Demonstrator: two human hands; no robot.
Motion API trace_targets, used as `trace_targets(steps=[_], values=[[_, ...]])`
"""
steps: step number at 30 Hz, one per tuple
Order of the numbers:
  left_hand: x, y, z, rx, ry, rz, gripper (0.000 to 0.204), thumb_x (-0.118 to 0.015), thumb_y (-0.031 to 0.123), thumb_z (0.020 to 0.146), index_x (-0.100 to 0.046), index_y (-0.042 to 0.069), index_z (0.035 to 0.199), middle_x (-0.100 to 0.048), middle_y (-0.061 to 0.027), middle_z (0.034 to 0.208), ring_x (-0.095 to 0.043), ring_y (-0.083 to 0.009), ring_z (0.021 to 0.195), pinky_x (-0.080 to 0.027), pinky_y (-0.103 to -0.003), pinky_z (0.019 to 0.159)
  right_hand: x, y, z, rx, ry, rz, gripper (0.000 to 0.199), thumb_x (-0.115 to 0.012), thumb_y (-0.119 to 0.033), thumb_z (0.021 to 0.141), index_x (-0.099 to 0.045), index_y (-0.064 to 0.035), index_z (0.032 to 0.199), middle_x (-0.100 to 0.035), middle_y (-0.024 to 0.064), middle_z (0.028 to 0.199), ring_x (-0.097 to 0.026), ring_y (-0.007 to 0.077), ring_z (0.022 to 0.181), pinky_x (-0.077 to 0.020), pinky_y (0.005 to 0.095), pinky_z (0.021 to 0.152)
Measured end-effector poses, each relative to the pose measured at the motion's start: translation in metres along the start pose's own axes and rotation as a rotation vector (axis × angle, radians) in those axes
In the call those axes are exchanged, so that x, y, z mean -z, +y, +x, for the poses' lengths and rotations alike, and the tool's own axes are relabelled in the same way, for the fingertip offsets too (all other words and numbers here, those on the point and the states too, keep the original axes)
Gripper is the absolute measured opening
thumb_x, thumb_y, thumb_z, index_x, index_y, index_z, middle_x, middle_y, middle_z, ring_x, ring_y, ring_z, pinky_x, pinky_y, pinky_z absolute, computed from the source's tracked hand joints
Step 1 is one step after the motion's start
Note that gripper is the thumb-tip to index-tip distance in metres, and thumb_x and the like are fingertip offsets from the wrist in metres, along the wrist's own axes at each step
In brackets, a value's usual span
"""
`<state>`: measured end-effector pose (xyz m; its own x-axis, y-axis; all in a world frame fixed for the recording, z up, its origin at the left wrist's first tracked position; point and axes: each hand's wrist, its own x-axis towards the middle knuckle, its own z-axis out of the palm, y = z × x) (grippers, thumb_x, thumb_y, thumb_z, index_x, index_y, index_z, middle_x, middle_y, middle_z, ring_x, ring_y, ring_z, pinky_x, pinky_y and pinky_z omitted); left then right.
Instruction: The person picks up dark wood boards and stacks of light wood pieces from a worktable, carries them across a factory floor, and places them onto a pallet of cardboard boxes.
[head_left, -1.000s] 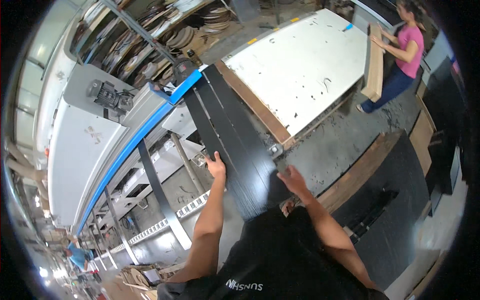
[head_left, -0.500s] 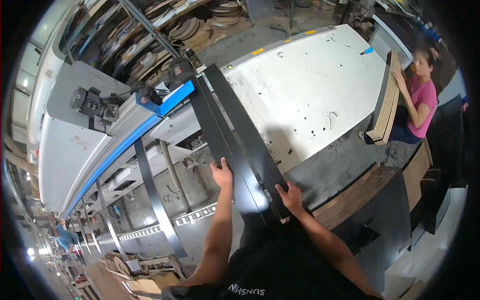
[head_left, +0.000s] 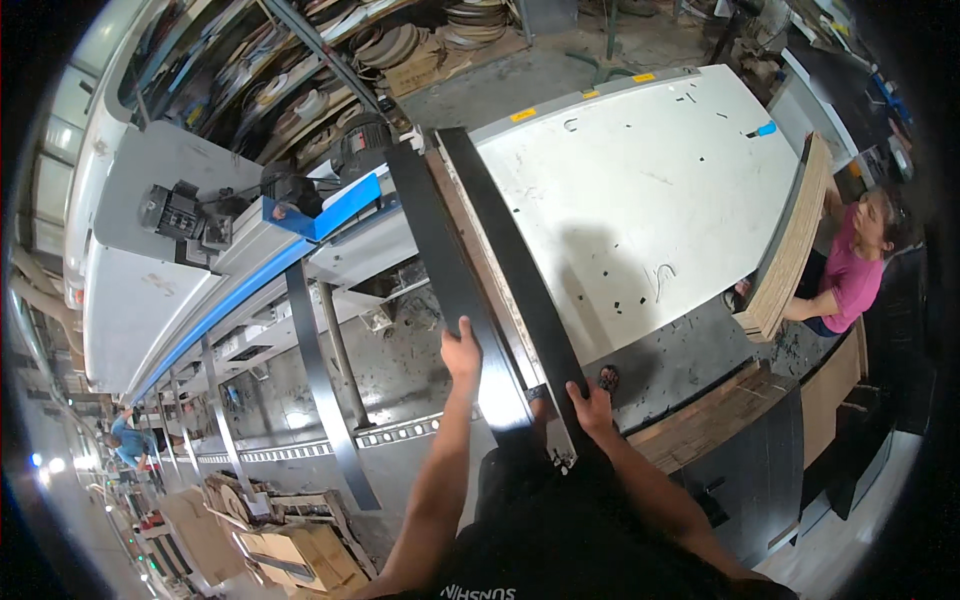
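Two long, narrow black boards run from my body up to the machine. My left hand [head_left: 461,352] grips the outer edge of the left black board [head_left: 437,255], thumb on top and fingers hidden below. The right black board [head_left: 515,245] is held by my right hand [head_left: 591,409] at its near outer end, thumb along the edge. Its pale, chipped inner edge faces the left board, with a brown strip between the two. The boards' far ends lie by the machine's motor [head_left: 362,145].
Right of the boards stands a white table [head_left: 650,180] strewn with black scraps. Beyond it, a person in pink [head_left: 860,255] handles a stack of boards [head_left: 790,250]. At left is the edge machine [head_left: 160,290] with a blue rail [head_left: 225,310] and support arms [head_left: 325,380].
The gap between the two black boards has widened, showing the right board's pale edge and a brown strip. The person in pink has bent lower, with the stack shifted. My view has shifted slightly.
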<state>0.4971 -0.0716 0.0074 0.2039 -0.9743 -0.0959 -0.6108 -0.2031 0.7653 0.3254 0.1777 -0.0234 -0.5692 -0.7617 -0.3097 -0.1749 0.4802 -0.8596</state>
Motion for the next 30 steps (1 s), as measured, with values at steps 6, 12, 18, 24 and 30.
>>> trace_targets(steps=[6,12,18,24,30], values=[[-0.061,0.05,0.004,0.097,-0.021,0.176,0.07,-0.063,0.055,0.098,-0.06,-0.011,0.121,-0.069,-0.0352,0.109,-0.065,-0.0525,0.108,-0.051,-0.054,0.093,0.044,-0.016,0.059,-0.053,-0.24,0.278,0.059,-0.058,-0.049,0.105,-0.064,0.0061,0.122,-0.069,0.0222,0.115,-0.065,0.034,0.112,-0.048,0.0414,0.096],[-0.131,0.113,-0.014,0.039,-0.105,0.276,0.052,-0.058,0.045,0.103,-0.055,-0.004,0.121,-0.07,-0.0314,0.109,-0.066,-0.0517,0.105,-0.051,-0.057,0.092,0.067,0.022,0.103,0.057,-0.549,0.215,0.1,-0.052,-0.068,0.1,-0.025,0.0088,0.157,-0.034,0.0311,0.158,-0.034,0.0422,0.149,-0.0287,0.0466,0.123],[-0.167,0.123,-0.034,0.003,-0.099,0.124,0.046,-0.054,0.042,0.105,-0.054,-0.003,0.115,-0.068,-0.0313,0.108,-0.065,-0.0494,0.103,-0.049,-0.057,0.088,0.095,0.004,0.088,-0.006,-0.526,-0.016,0.092,-0.063,-0.068,0.094,-0.037,-0.005,0.155,-0.039,0.0301,0.15,-0.04,0.0485,0.138,-0.0361,0.053,0.115],[-0.184,0.142,-0.061,-0.052,-0.119,0.341,0.062,-0.082,0.03,0.086,-0.045,-0.001,0.125,-0.06,-0.0254,0.119,-0.065,-0.0482,0.104,-0.052,-0.055,0.089,0.091,0.006,0.072,0.413,-0.215,-0.515,0.115,-0.052,-0.086,0.085,-0.035,0.0029,0.157,-0.04,0.0293,0.148,-0.044,0.0433,0.132,-0.0371,0.0579,0.103],[-0.196,0.17,-0.095,-0.176,-0.206,0.363,0.051,-0.074,0.034,0.089,-0.048,0.0,0.116,-0.06,-0.0256,0.117,-0.065,-0.0474,0.102,-0.053,-0.055,0.088,0.084,-0.015,0.05,0.412,-0.203,-0.501,0.112,-0.081,-0.051,0.08,-0.026,0.0169,0.15,-0.04,0.0355,0.143,-0.046,0.048,0.128,-0.0422,0.054,0.108]])
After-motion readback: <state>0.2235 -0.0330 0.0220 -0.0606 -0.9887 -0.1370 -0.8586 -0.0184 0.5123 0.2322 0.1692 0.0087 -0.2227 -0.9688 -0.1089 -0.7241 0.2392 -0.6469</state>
